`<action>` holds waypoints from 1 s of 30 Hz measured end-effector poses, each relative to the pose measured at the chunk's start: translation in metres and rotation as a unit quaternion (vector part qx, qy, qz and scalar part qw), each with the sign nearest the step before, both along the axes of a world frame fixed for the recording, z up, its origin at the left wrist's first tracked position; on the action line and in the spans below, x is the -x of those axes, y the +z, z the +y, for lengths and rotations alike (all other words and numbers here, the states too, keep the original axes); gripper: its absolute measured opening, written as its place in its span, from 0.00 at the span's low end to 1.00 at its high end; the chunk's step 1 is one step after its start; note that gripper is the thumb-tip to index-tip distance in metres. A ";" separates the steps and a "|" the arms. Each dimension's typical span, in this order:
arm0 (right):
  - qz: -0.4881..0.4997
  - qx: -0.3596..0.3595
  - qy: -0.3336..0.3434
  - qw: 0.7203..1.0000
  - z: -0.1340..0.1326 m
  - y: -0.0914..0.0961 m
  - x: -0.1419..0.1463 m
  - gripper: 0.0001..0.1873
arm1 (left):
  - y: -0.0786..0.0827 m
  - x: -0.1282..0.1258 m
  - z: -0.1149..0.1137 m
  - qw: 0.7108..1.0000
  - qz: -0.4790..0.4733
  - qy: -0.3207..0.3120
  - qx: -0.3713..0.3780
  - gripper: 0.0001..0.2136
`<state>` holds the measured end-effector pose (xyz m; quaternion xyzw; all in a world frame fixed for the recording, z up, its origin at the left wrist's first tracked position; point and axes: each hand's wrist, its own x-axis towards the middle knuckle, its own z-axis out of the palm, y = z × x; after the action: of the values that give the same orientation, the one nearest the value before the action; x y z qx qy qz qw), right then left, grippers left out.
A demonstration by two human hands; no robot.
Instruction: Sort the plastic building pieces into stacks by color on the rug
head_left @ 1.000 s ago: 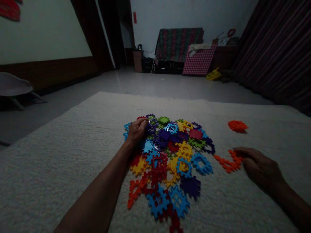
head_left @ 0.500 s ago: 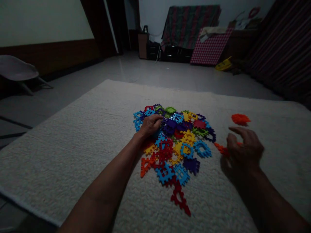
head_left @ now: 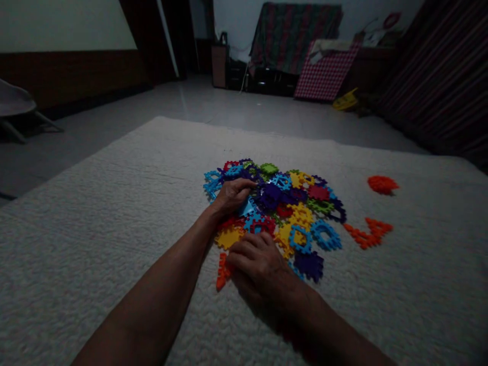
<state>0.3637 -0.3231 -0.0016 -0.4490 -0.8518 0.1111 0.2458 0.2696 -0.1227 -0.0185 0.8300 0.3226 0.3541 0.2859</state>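
Observation:
A pile of colourful toothed interlocking plastic pieces [head_left: 301, 216] lies on the pale mat. My left hand [head_left: 233, 195] rests on the pile's left side, fingers bent and pressed together; what they hold, if anything, is hidden. Low in front, my right hand [head_left: 263, 264] curls its fingers over an orange triangular piece [head_left: 222, 273], whose right part they cover. A yellow piece [head_left: 229, 237] lies just above those fingertips. Right of the right hand are a dark purple square piece [head_left: 309, 265] and a blue ring-shaped piece [head_left: 326, 235].
Apart from the pile, orange triangular pieces [head_left: 369, 234] lie to the right, with an orange toothed piece or stack [head_left: 383, 184] beyond them. The mat [head_left: 114, 229] spreads over a tiled floor. A chair [head_left: 17, 104] stands at the left; a checked cloth [head_left: 328, 71] hangs at the back.
My right hand has moved left from the orange triangular pieces at the right to the pile's near edge. Those pieces now lie on the mat, uncovered. My left hand has stayed in place.

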 end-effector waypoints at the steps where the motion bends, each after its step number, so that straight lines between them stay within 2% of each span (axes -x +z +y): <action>1: 0.024 -0.008 0.000 1.000 0.002 0.000 -0.001 0.07 | 0.001 0.000 0.000 1.000 0.000 -0.001 0.009 0.13; 3: 0.093 -0.015 -0.009 0.996 0.005 0.003 -0.005 0.08 | 0.002 0.002 -0.001 1.000 0.002 -0.001 0.029 0.14; 5: 0.170 -0.009 -0.051 0.984 0.010 0.006 -0.013 0.10 | 0.002 0.003 -0.001 0.999 0.002 0.000 0.041 0.14; 8: 0.269 0.001 -0.184 0.945 0.019 0.010 -0.039 0.11 | 0.000 0.002 0.001 1.000 0.007 -0.007 0.024 0.14; 11: 0.308 -0.020 -0.317 0.897 0.027 0.008 -0.083 0.13 | -0.003 0.000 0.001 0.999 0.015 -0.033 -0.023 0.13; 14: 0.302 -0.086 -0.436 0.843 0.025 0.004 -0.142 0.15 | -0.007 -0.003 0.001 0.995 0.029 -0.056 -0.074 0.12; 17: 0.248 -0.131 -0.540 0.793 0.010 0.000 -0.196 0.15 | -0.011 -0.005 0.001 0.991 0.034 -0.064 -0.108 0.14; 19: 0.211 -0.138 -0.594 0.764 -0.001 -0.006 -0.221 0.16 | -0.012 -0.005 0.000 0.990 0.036 -0.065 -0.119 0.14; 22: 0.169 -0.112 -0.660 0.724 -0.012 -0.015 -0.244 0.17 | -0.011 -0.005 0.000 0.989 0.050 -0.065 -0.122 0.14; 24: 0.126 -0.091 -0.673 0.723 -0.013 -0.021 -0.252 0.16 | -0.009 -0.004 -0.001 0.989 0.062 -0.065 -0.121 0.15; 26: 0.073 -0.098 -0.669 0.733 -0.012 -0.027 -0.254 0.15 | -0.008 -0.003 -0.001 0.988 0.074 -0.067 -0.118 0.15; 30: 0.011 -0.205 -0.613 0.763 -0.005 -0.031 -0.240 0.17 | -0.006 -0.004 -0.004 0.986 0.095 -0.062 -0.118 0.15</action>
<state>0.6034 -0.3286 -0.0325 -0.8129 -0.3951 -0.2361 0.3569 0.2738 -0.1268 -0.0241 0.9063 0.2517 0.2907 0.1753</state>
